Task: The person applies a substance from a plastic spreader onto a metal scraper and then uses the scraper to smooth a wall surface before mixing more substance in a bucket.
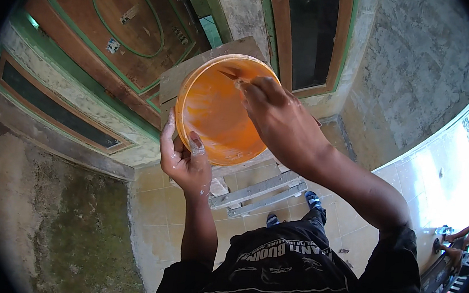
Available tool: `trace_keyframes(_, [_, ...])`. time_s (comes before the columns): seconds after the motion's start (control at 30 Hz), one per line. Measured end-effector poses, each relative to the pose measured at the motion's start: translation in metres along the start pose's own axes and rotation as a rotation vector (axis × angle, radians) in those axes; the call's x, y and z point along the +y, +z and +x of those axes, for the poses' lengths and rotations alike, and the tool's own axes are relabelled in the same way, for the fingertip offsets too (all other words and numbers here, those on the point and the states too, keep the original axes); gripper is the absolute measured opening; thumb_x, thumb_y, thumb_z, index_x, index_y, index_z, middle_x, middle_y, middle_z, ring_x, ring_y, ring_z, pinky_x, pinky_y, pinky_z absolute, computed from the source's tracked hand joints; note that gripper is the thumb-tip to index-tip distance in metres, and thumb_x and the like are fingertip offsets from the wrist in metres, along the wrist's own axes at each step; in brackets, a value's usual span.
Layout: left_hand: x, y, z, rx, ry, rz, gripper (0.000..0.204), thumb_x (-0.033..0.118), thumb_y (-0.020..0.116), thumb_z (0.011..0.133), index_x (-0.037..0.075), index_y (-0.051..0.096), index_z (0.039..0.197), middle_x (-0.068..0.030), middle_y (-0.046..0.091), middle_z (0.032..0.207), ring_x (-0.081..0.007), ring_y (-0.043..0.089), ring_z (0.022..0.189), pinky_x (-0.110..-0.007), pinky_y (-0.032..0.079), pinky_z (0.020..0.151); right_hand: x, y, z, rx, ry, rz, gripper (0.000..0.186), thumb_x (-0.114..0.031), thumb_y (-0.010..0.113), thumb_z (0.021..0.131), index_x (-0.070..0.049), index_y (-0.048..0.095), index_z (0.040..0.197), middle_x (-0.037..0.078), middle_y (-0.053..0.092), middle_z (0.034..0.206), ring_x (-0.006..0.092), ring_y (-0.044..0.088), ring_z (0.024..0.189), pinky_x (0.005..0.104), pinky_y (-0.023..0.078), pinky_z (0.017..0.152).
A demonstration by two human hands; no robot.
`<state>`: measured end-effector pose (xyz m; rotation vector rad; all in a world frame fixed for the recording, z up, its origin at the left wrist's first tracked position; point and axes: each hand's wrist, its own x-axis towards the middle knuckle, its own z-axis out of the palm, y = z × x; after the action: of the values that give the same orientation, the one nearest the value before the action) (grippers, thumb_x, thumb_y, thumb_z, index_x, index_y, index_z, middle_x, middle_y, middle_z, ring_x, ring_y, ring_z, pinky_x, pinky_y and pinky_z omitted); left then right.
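An orange plastic bucket (224,109) is tilted so that its mouth faces me, its inner wall smeared with a whitish coating. At its lower left, my left hand (185,156) grips the rim, thumb inside and fingers on the outer wall; white residue covers the thumb. My right hand (270,102) reaches over the right rim, its fingers closed in a pinch. From them a thin, dark, pointed tool (228,73) sticks out toward the far inner wall. Most of that tool is hidden by the hand, so its exact kind cannot be made out.
Behind the bucket is a wooden board (174,84). A whitish wooden bench (261,193) stands below it on the tiled floor (169,208). Ahead are a brown door (128,23) with green trim and a framed window (313,35). Another person's limbs (456,247) show at far right.
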<state>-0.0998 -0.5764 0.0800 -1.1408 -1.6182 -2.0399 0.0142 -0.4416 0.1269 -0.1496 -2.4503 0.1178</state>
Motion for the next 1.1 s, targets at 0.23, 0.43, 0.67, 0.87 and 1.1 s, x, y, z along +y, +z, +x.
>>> trace_keyframes(0.23, [0.002, 0.001, 0.000, -0.024, 0.021, 0.007, 0.051, 0.017, 0.057, 0.091, -0.011, 0.037, 0.129, -0.0252, 0.059, 0.111, -0.0203, 0.061, 0.097, -0.029, 0.047, 0.084, -0.006, 0.009, 0.002, -0.116, 0.060, 0.102, 0.038, 0.004, 0.054, 0.075, 0.013, 0.042, 0.110, 0.026, 0.046, 0.105, 0.0354, 0.064, 0.083, 0.0354, 0.056, 0.071])
trace_keyframes(0.43, [-0.002, -0.002, 0.000, -0.030, -0.011, -0.021, 0.049, 0.012, 0.055, 0.090, -0.011, 0.037, 0.129, -0.0257, 0.056, 0.116, -0.0200, 0.061, 0.098, -0.030, 0.048, 0.084, 0.000, 0.008, 0.008, -0.024, 0.061, 0.077, 0.040, 0.005, 0.053, 0.074, 0.015, 0.040, 0.111, 0.028, 0.044, 0.106, 0.0358, 0.064, 0.076, 0.0356, 0.056, 0.065])
trace_keyframes(0.67, [0.000, -0.003, 0.006, -0.011, -0.014, -0.003, 0.051, 0.017, 0.057, 0.091, -0.012, 0.038, 0.129, -0.0249, 0.059, 0.112, -0.0206, 0.061, 0.098, -0.030, 0.048, 0.084, -0.010, 0.010, 0.005, -0.045, 0.281, 0.267, 0.023, -0.005, 0.057, 0.082, 0.002, 0.044, 0.099, 0.020, 0.046, 0.098, 0.0397, 0.058, 0.081, 0.0447, 0.052, 0.070])
trace_keyframes(0.87, [-0.003, -0.004, 0.004, -0.034, -0.018, 0.006, 0.049, 0.014, 0.055, 0.091, -0.011, 0.038, 0.129, -0.0248, 0.060, 0.109, -0.0209, 0.061, 0.096, -0.030, 0.048, 0.084, -0.004, 0.016, 0.016, 0.091, 0.124, 0.089, 0.031, 0.004, 0.054, 0.073, 0.014, 0.045, 0.101, 0.023, 0.044, 0.098, 0.0333, 0.061, 0.075, 0.0350, 0.056, 0.065])
trace_keyframes(1.1, [-0.005, -0.004, 0.005, -0.062, 0.009, 0.002, 0.052, 0.017, 0.057, 0.091, -0.011, 0.038, 0.129, -0.0245, 0.060, 0.112, -0.0214, 0.062, 0.097, -0.029, 0.048, 0.083, -0.011, 0.024, 0.017, 0.095, 0.044, 0.060, 0.032, -0.001, 0.053, 0.081, 0.008, 0.044, 0.110, 0.019, 0.044, 0.102, 0.0337, 0.054, 0.095, 0.0383, 0.053, 0.075])
